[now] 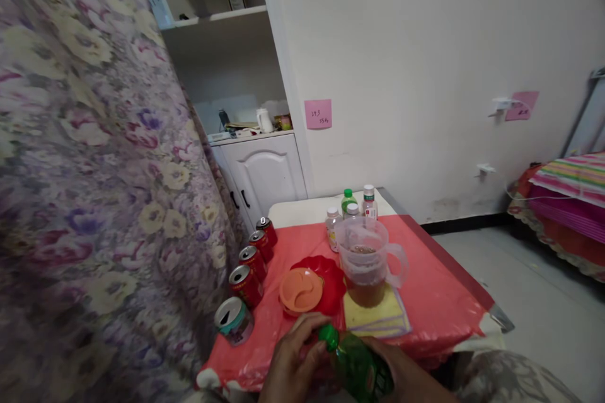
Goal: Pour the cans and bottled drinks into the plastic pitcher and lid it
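Note:
Low in front of me, a green plastic bottle (357, 365) lies tilted, its green cap (329, 336) pointing up and left. My right hand (406, 371) wraps round the bottle's body. The thumb and fingers of my left hand (293, 356) close on the cap. Just beyond, a clear plastic pitcher (365, 258) with brown liquid stands on a folded yellow cloth (378, 321). An orange divided dish (300, 291) sits on a red scalloped plate (333, 277) beyond my left hand.
Several opened cans (246, 284) line the left side of the red-covered table (425, 302). Behind the pitcher stand several bottles (333, 230). A floral curtain (108, 170) hangs at left, beside a white cabinet (269, 176). A bed (567, 214) is at far right.

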A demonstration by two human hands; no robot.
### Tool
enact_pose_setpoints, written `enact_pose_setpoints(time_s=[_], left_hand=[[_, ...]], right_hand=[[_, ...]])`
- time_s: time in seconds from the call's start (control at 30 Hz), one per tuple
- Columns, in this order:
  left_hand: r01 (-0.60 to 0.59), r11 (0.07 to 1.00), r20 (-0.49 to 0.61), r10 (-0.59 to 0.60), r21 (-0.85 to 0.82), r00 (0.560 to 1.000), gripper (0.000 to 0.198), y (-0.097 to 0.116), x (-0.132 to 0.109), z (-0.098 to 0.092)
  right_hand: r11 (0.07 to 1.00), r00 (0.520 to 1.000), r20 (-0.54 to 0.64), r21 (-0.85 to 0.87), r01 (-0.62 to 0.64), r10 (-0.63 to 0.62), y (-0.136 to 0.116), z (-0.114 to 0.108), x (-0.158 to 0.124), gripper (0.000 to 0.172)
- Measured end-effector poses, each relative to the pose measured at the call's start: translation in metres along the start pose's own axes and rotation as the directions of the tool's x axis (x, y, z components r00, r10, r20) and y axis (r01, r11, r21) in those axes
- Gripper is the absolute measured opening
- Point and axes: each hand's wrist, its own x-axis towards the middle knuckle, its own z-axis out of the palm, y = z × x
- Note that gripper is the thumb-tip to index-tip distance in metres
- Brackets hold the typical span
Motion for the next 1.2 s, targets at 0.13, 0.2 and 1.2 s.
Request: enact_pose_setpoints(time_s=[0.13,0.2,1.2], left_hand=[[0.034,0.999,-0.057,-0.032,0.028,0.998,0.043,-0.001,-0.001,0.001],[0.023,0.999,-0.081,-0.020,0.035,0.997,0.035,0.001,0.000,0.002],[-0.053,0.990,0.052,0.047,0.134,0.998,0.042,-0.010,-0.006,0.002]], right_hand=[[1.000,1.000,-0.005,0.022,-0.010,0.010,0.005,-0.002,0.000,0.074],[0.999,1.000,0.007,0.037,-0.004,0.004,0.001,-0.001,0.000,0.070],[1.000,0.997,0.079,0.005,-0.028,0.027,-0.024,0.005,-0.001,0.069]])
